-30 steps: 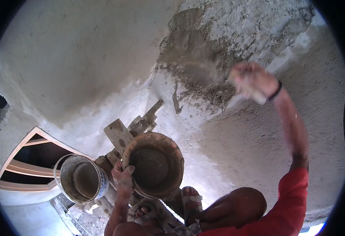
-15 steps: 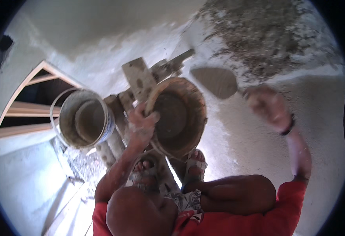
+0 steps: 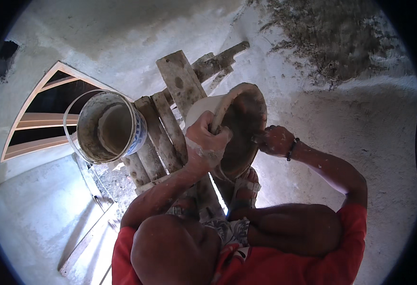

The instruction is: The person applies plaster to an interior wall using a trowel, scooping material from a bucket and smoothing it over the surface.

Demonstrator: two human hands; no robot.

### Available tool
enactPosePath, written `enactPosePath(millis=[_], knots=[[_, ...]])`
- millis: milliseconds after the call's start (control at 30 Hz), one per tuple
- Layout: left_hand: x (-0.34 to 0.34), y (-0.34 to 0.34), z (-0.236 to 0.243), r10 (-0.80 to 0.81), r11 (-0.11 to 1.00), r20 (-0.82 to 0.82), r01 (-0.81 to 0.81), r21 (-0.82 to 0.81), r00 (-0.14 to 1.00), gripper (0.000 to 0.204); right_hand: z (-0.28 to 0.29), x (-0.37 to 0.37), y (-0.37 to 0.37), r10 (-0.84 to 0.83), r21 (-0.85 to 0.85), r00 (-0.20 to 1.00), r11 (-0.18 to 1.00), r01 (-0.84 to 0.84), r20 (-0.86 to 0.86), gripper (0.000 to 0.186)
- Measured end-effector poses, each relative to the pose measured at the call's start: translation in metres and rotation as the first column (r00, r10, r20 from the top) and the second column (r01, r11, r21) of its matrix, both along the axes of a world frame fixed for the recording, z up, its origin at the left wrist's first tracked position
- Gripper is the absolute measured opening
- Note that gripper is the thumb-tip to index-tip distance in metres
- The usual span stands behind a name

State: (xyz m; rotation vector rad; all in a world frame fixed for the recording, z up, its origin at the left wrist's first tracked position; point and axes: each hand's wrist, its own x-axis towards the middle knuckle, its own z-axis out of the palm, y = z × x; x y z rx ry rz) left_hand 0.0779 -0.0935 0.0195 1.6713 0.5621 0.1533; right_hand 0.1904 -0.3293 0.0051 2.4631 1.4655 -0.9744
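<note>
A mortar-stained bucket (image 3: 206,105) is tilted above the planks in front of me, its mouth facing right and toward me. My left hand (image 3: 207,145) is closed on its near left rim. At the bucket's right rim is my right hand (image 3: 275,141), its fingers curled round the handle of the trowel seen in the earlier picture. The trowel's blade cannot be made out against the bucket's dark inside. Wet grey residue coats the inner wall.
A second, pale bucket (image 3: 111,126) with a raised wire handle stands left on rough wooden planks (image 3: 156,130). Beyond it is a wood-framed opening (image 3: 39,118). A plastered wall (image 3: 341,118) rises ahead and right, with a rough dark patch (image 3: 337,38). My sandalled feet (image 3: 244,192) are below the bucket.
My right hand has moved left and down from the wall to the bucket's rim, taking the trowel with it. My left hand has lifted and tilted the bucket toward the right.
</note>
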Motion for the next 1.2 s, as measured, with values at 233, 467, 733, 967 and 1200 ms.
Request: enactPosePath(millis=[233,467,733,967,1200], knots=[[0.004,0.014,-0.001,-0.018,0.997,-0.001,0.018,-0.071,1.0,0.016,-0.029,-0.026,-0.001,-0.142,0.266,0.969,0.944,0.194,-0.204,0.037],[0.0,0.051,-0.028,0.041,0.954,0.054,-0.023,-0.299,0.998,0.017,0.037,-0.018,0.02,-0.289,0.289,0.939,0.897,0.333,-0.185,0.038],[0.002,0.07,-0.036,0.064,0.948,0.064,-0.041,-0.315,0.996,0.026,0.146,0.015,0.024,-0.409,0.315,0.895,0.838,0.445,-0.176,0.038],[0.0,0.068,-0.027,0.118,0.883,0.149,-0.035,-0.468,0.982,0.019,0.254,0.064,0.03,-0.231,0.637,0.964,0.725,0.26,-0.13,0.041],[-0.002,0.068,-0.02,0.142,0.84,0.172,-0.027,-0.542,0.975,0.011,0.346,0.145,0.028,-0.472,0.557,0.739,0.486,0.673,-0.481,0.054]])
